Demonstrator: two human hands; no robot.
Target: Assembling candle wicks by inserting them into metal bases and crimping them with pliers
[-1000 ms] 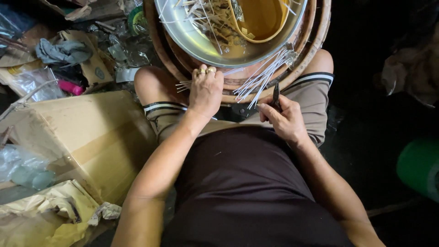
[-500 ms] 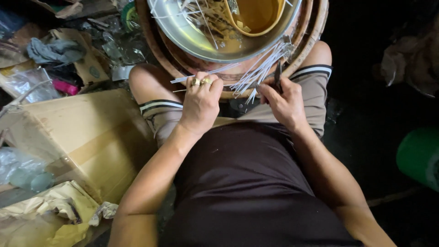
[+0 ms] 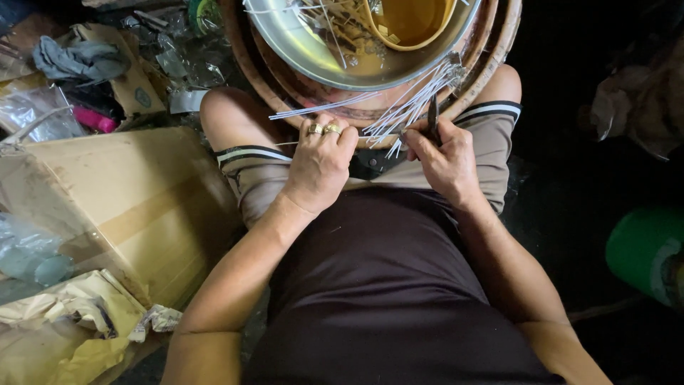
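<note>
My left hand (image 3: pixel 322 165) is curled, fingertips pinching thin white sticks (image 3: pixel 324 108) at the near rim of the round woven tray (image 3: pixel 499 43) on my lap. My right hand (image 3: pixel 443 158) is closed around a dark tool (image 3: pixel 432 114), beside the main bundle of sticks (image 3: pixel 417 100). A metal bowl (image 3: pixel 299 50) sits in the tray. A cardboard box (image 3: pixel 121 192) stands left of my knee.

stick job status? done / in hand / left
Done: a few white sticks lie in the metal bowl beside the yellow container. In hand: left hand pinches thin sticks; right hand grips a dark tool at the white stick bundle. Left: most of that bundle on the round tray.
</note>
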